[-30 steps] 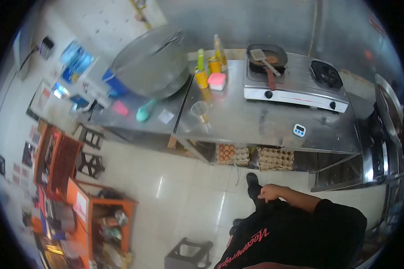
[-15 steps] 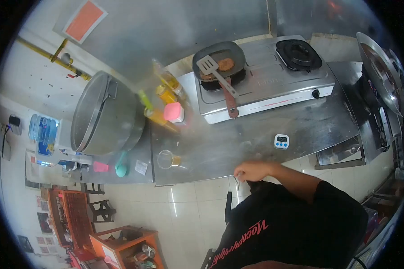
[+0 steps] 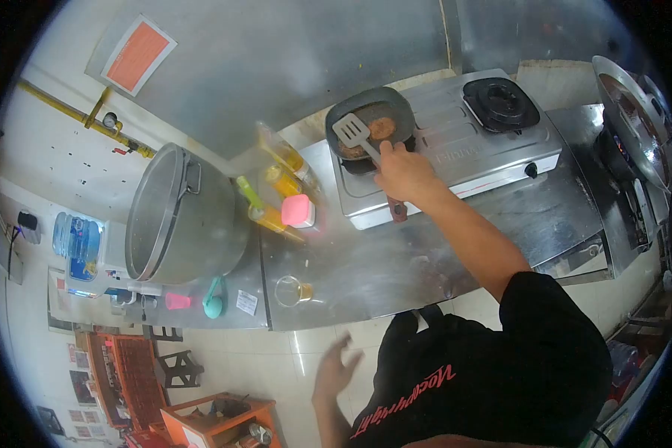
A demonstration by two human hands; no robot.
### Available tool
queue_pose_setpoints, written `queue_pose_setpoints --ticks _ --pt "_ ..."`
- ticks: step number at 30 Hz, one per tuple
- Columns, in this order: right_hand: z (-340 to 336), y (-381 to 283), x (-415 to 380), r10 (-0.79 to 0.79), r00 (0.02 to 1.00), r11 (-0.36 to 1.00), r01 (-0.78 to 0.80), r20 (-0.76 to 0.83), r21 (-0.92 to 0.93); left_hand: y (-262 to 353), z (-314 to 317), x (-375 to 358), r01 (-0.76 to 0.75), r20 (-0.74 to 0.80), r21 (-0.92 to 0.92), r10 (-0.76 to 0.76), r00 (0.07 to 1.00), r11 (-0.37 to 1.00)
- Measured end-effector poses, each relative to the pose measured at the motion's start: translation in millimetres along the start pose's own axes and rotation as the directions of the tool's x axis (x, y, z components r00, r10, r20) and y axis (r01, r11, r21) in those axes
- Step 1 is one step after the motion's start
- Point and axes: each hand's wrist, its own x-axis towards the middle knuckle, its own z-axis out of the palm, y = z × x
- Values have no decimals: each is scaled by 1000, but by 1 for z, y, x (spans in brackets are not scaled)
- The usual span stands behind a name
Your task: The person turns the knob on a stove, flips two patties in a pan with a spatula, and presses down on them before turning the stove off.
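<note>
My right hand (image 3: pixel 407 175) is at the front of the pan, its fingers closed on the handle of a slotted spatula (image 3: pixel 353 131). The spatula's flat head lies over the left part of the dark frying pan (image 3: pixel 392 97). Inside the pan, a browned patty (image 3: pixel 381 128) shows beside the spatula, and another brown piece is partly covered by it. Below my right hand the pan's brown handle (image 3: pixel 397 211) sticks out. My left hand (image 3: pixel 337 371), slightly blurred, hangs over the floor in front of the counter, fingers apart and holding nothing.
The pan sits on the left burner of a silver gas stove (image 3: pixel 455 149); the right burner (image 3: pixel 501 103) is bare. Left stand yellow bottles (image 3: pixel 282 181), a pink-lidded jar (image 3: pixel 299 211), a glass cup (image 3: pixel 289 291) and a large pot (image 3: pixel 194 216). A wok (image 3: pixel 623 104) is at right.
My right hand has gone from the counter's front edge up to the spatula and taken hold of its handle. My left hand has come into view. My right arm now hides the white timer.
</note>
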Motion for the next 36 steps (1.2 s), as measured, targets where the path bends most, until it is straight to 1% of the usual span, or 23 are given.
queue_pose_setpoints --ticks 1,2,3,4,5,6,7,8,9,10,12,13,15,16,18,19,22,24,26,30,32,35,36 --pt "5 -1 5 25 999 1000 -24 40 -18 -1 -5 23 -89 -200 9 89 976 996" --pt "10 -1 7 54 996 998 -52 77 -37 5 -7 48 -134 -265 -135 94 960 982" --pt "12 -3 8 66 996 997 -63 60 -42 12 -8 71 -188 -324 -271 95 941 944" --pt "12 -5 10 100 989 995 -97 104 -35 19 -8 92 -212 -317 -266 122 940 940" --pt "9 -7 13 133 981 991 -129 143 -31 27 -5 114 -226 -230 -485 126 965 845" --pt "6 -9 17 141 984 990 -137 110 -44 38 -2 134 -206 -140 -681 152 978 703" --pt "5 -12 19 169 976 986 -166 140 -31 51 1 152 -232 -144 -685 184 972 691" --pt "2 -15 20 194 965 981 -193 175 -19 63 4 166 -175 -49 -710 200 979 682" --pt "-3 -17 21 195 969 981 -192 152 -32 72 7 178 -114 45 -728 214 976 676" --pt "-8 -15 21 169 979 985 -165 115 -44 78 10 189 -133 38 -733 236 971 667" --pt "-19 -9 23 150 986 987 -146 69 -68 86 17 208 -68 142 -758 266 954 649" --pt "-29 -6 24 149 988 985 -146 29 -91 91 19 215 -76 144 -765 284 948 640" --pt "-48 -4 24 164 986 978 -165 -13 -125 99 22 225 28 225 -792 249 942 610" --pt "-61 -3 23 170 985 973 -169 -12 -155 103 23 231 36 241 -794 259 935 607" --pt "-74 5 22 198 980 962 -194 -1 -190 111 26 243 148 313 -839 242 918 524" --pt "-78 10 24 182 983 959 -171 28 -225 114 28 247 165 331 -836 241 912 524" --pt "-74 32 35 145 986 951 -117 77 -287 133 29 261 206 334 -877 242 911 434" --pt "-70 43 39 115 988 948 -79 100 -310 144 29 269 214 333 -877 224 916 430" --pt "-66 49 40 70 996 978 -60 46 -201 153 30 274 207 312 -884 200 929 419" --pt "-63 57 46 51 995 987 -36 91 -158 161 41 289 216 281 -886 105 954 411" --pt "-67 54 49 66 975 961 -5 212 -275 162 47 291 205 265 -902 113 957 379" --pt "-70 52 50 64 976 969 -10 210 -248 166 50 285 165 228 -914 133 965 371" --pt "-71 52 51 70 973 971 -16 221 -237 169 51 283 178 238 -909 119 964 377"
